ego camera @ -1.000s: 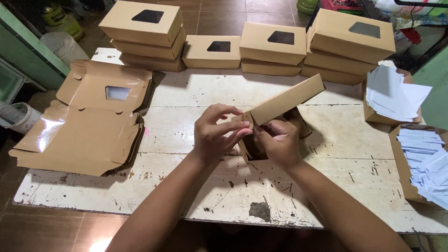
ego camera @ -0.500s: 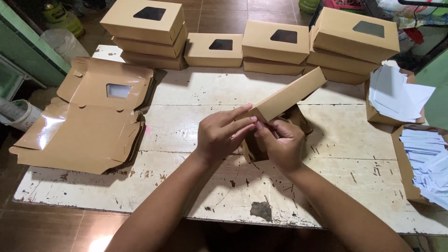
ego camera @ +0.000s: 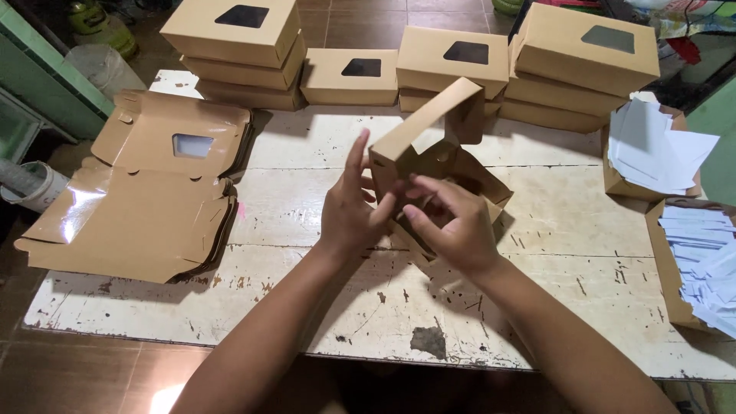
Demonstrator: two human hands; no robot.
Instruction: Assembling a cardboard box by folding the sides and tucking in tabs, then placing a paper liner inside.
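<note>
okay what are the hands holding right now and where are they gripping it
Both hands hold a half-folded brown cardboard box: the left hand flat against its near side wall, the right hand at the flaps inside its open front.

The brown cardboard box was partly folded, held above the middle of the table. Its long flat panel tilted upward to the right, one end flap bent down. The lower panels were open and unlocked, their edges resting near the table surface.
</note>
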